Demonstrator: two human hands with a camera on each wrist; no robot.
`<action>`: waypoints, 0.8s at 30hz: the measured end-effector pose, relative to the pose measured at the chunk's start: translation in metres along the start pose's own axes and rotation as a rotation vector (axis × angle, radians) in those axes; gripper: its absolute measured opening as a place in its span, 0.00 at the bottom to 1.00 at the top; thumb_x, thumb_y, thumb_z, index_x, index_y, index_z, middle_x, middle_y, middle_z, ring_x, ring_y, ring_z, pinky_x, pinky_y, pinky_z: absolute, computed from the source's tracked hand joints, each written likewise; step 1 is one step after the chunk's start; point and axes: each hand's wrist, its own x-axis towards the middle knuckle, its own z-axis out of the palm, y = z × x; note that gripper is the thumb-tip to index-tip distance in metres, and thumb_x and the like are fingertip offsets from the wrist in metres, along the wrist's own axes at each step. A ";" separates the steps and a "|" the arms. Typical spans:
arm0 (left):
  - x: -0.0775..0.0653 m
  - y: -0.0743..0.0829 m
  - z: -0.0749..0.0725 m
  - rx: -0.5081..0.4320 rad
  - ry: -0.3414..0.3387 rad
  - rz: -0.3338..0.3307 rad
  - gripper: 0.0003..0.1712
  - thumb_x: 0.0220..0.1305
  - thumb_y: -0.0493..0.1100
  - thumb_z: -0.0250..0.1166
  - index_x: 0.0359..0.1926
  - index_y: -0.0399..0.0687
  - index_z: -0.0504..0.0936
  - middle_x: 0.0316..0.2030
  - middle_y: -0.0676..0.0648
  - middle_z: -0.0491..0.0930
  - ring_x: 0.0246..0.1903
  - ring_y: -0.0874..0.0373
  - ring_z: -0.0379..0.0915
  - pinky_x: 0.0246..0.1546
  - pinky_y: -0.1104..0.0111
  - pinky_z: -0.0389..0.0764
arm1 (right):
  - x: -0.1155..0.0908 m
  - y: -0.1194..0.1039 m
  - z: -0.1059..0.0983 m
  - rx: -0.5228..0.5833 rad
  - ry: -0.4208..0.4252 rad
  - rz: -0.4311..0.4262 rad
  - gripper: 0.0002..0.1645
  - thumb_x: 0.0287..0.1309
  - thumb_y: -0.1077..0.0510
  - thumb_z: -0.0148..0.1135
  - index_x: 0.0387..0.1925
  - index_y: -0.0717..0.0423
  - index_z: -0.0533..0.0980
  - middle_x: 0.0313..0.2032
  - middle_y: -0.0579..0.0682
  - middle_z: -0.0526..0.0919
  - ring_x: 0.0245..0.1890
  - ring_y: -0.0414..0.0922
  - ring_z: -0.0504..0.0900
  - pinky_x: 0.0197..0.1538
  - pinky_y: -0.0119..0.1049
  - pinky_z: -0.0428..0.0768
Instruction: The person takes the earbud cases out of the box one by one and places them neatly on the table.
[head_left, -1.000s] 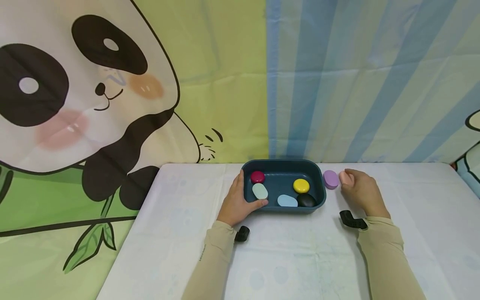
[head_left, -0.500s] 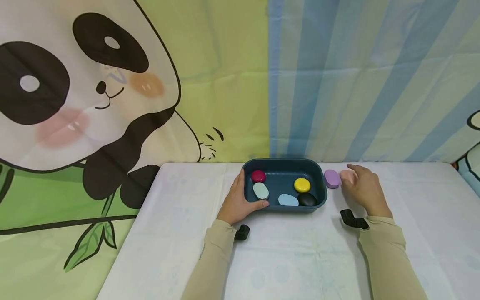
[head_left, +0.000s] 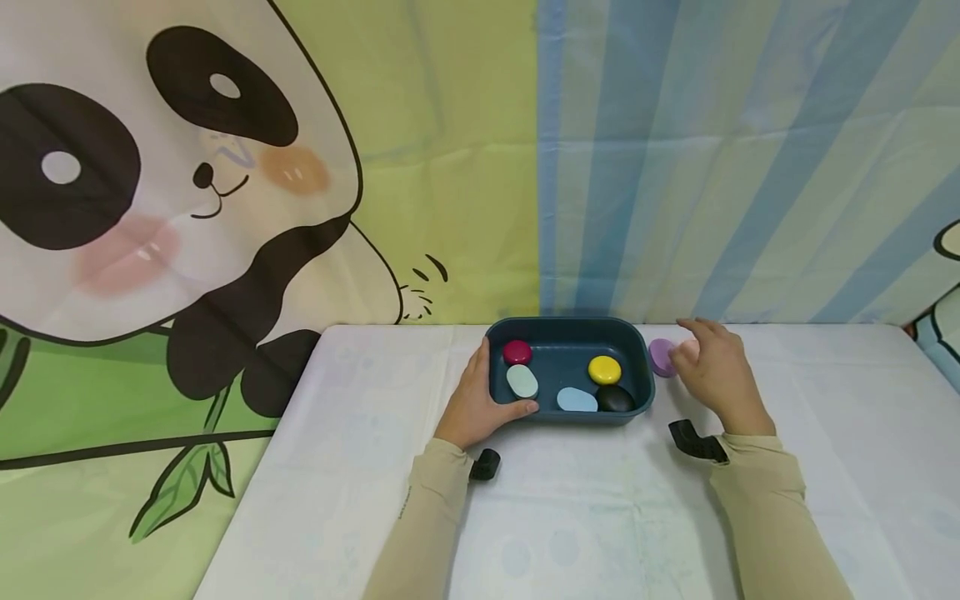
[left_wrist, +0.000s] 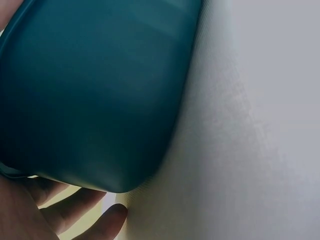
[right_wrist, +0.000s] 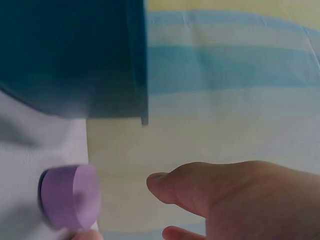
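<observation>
A dark blue plastic box point(head_left: 555, 358) stands on the table with several smooth pebble-like pieces inside. My left hand point(head_left: 480, 400) grips its left end, thumb over the near rim and fingers along the side; the left wrist view shows fingers against the wall. Just off the box's right end lies a thick purple round piece point(right_wrist: 70, 196), with a pale pink piece point(head_left: 689, 347) beside it, partly hidden by my right hand point(head_left: 716, 371). That hand hovers at the pink piece, thumb and forefinger spread apart, holding nothing.
Inside the box are a red piece point(head_left: 517, 352), a pale green one point(head_left: 522, 382), a light blue one point(head_left: 577, 400), a yellow one point(head_left: 604, 370) and a black one point(head_left: 615, 398). A printed cloth point(head_left: 450, 167) hangs behind the white table point(head_left: 585, 517).
My right fingers have come away from the pink piece and spread, and the hand has risen a little and shifted left toward the purple piece. The left hand and the box stay put.
</observation>
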 end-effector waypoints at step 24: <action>0.001 -0.003 0.002 -0.001 -0.005 0.005 0.77 0.44 0.76 0.73 0.81 0.52 0.37 0.80 0.50 0.45 0.77 0.52 0.45 0.72 0.52 0.59 | -0.005 -0.071 0.025 -0.026 -0.042 -0.210 0.33 0.63 0.61 0.66 0.67 0.66 0.69 0.67 0.73 0.64 0.64 0.74 0.63 0.62 0.69 0.66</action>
